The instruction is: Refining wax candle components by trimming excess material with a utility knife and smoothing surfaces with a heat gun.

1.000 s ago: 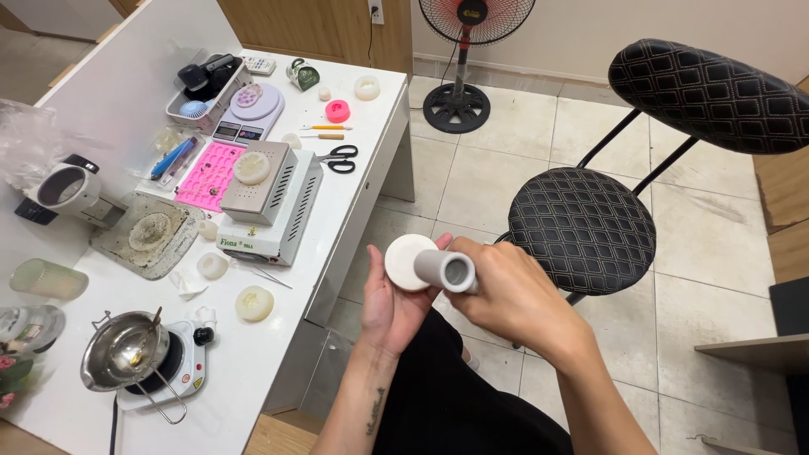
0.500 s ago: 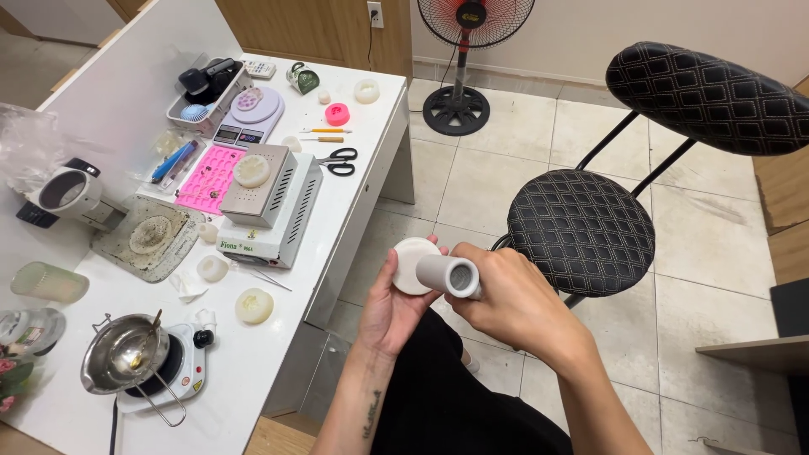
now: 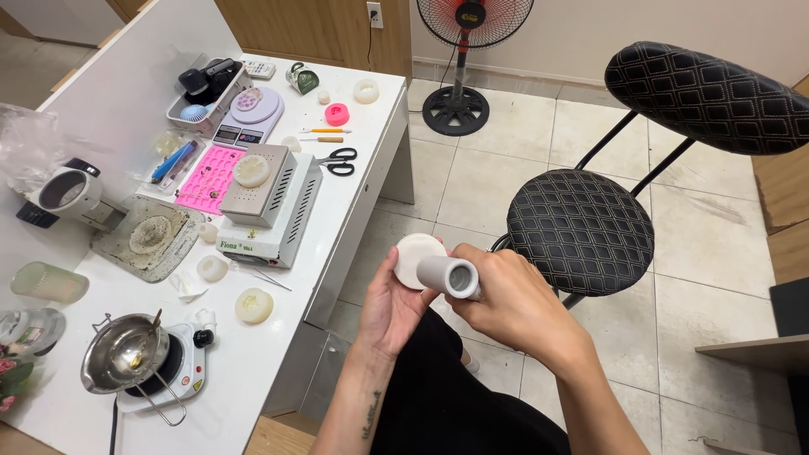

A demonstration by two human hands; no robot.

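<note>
While the right hand [image 3: 514,303] is clenched round a short grey tube [image 3: 449,276], its open end facing the camera, the left hand [image 3: 396,299] cups a round white disc-shaped piece [image 3: 415,255] from below and behind, fingers wrapped to its edge. Tube and disc touch, held over the lap, off the near right edge of the white tabletop [image 3: 354,168]. Judged step: fitting or pressing the tube against the disc; a further move would call for steady alignment and firm counter-pressure from the left palm. Both forearms rise from the near edge, wrists bent inward, hands meeting at centre. On the tabletop to the left: a small hotplate with a steel pot [image 3: 118,358], scissors [image 3: 339,160], a pink mould [image 3: 209,175]. A black stool [image 3: 581,229] stands right.
</note>
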